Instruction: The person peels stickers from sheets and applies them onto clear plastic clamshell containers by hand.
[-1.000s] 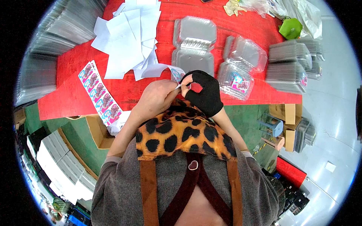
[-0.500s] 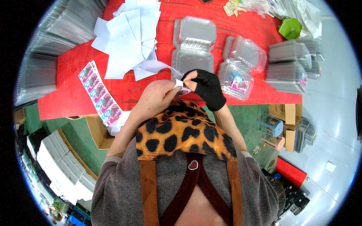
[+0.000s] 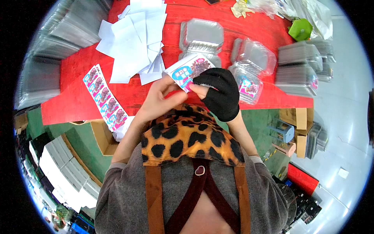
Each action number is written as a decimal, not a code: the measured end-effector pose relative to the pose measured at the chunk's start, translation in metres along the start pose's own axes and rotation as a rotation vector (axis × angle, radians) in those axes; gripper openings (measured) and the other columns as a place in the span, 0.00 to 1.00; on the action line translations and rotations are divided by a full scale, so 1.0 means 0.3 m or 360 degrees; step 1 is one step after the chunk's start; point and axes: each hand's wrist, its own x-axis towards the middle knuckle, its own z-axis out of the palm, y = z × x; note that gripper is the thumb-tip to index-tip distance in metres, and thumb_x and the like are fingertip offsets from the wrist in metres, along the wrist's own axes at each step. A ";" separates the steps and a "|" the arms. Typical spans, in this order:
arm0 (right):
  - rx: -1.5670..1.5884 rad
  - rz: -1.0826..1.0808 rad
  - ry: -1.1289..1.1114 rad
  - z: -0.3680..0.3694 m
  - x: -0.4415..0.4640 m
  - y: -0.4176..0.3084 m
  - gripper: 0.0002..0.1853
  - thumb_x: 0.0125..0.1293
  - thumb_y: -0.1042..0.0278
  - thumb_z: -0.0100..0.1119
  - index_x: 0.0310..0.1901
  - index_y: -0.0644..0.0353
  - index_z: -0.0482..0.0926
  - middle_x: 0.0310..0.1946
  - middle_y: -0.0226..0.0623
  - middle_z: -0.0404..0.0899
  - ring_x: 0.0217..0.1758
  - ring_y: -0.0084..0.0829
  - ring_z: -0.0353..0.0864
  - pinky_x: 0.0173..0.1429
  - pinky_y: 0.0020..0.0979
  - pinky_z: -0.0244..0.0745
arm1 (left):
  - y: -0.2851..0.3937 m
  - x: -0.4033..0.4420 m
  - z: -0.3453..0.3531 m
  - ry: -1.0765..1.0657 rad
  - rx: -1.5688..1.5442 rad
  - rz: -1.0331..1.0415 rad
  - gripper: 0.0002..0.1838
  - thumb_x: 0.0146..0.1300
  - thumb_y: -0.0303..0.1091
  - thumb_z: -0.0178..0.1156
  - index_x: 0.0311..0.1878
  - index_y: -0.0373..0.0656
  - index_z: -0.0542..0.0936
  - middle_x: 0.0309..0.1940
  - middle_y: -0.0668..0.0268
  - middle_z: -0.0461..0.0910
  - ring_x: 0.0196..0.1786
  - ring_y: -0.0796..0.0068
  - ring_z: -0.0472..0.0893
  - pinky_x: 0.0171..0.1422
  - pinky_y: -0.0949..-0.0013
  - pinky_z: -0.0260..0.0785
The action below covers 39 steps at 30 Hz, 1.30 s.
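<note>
A grape-picture sticker (image 3: 191, 70) with pink and blue print is held tilted above the front of the table. My right hand (image 3: 220, 95), in a black fingerless glove, pinches its lower right edge between thumb and fingers. My bare left hand (image 3: 163, 99) is at the sticker's left edge, thumb and fingers apart; its fingertips are partly hidden. Behind the sticker stands a clear plastic clamshell box (image 3: 202, 37) with its lid raised, its lower half mostly covered. To the right, another open clamshell (image 3: 253, 56) shows a similar sticker.
On the red table (image 3: 132, 97) lie a strip of stickers (image 3: 104, 95) and a heap of white paper sheets (image 3: 130, 43). Stacked clear boxes (image 3: 294, 74) stand at right, with more plastic stacks (image 3: 39, 80) at left. A green item (image 3: 300, 29) sits at the back right.
The sticker, earlier curled and mostly hidden between both hands, now faces up and flatter. My left hand's fingers have parted, and my right hand has shifted slightly right.
</note>
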 end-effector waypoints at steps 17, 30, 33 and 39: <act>0.0321 0.0595 0.0115 -0.001 0.029 -0.076 0.11 0.50 0.70 0.72 0.36 0.58 0.83 0.34 0.40 0.82 0.38 0.39 0.82 0.42 0.35 0.76 | 0.041 -0.029 0.011 0.0388 -0.0286 -0.0044 0.08 0.64 0.26 0.63 0.43 0.32 0.83 0.34 0.63 0.85 0.36 0.82 0.80 0.42 0.78 0.72; 0.0618 0.0891 0.0073 0.008 0.011 -0.067 0.07 0.54 0.72 0.68 0.36 0.61 0.84 0.31 0.41 0.83 0.35 0.39 0.83 0.41 0.34 0.77 | 0.044 -0.029 0.033 0.0365 0.0043 0.0120 0.09 0.61 0.22 0.65 0.44 0.36 0.85 0.40 0.64 0.85 0.41 0.83 0.81 0.47 0.79 0.73; 0.0582 0.0844 0.0046 -0.005 0.017 -0.070 0.07 0.53 0.73 0.68 0.36 0.61 0.84 0.30 0.42 0.83 0.35 0.39 0.83 0.40 0.35 0.76 | 0.048 -0.028 0.033 0.0353 0.0133 0.0117 0.08 0.60 0.22 0.66 0.43 0.36 0.85 0.39 0.66 0.86 0.41 0.83 0.81 0.47 0.78 0.72; 0.0362 0.0615 0.0106 0.000 0.017 -0.059 0.08 0.50 0.73 0.68 0.34 0.61 0.83 0.29 0.43 0.82 0.33 0.41 0.82 0.38 0.36 0.76 | 0.065 -0.025 0.039 0.0354 0.0291 0.0229 0.07 0.58 0.23 0.67 0.41 0.37 0.86 0.38 0.67 0.86 0.41 0.83 0.81 0.47 0.77 0.72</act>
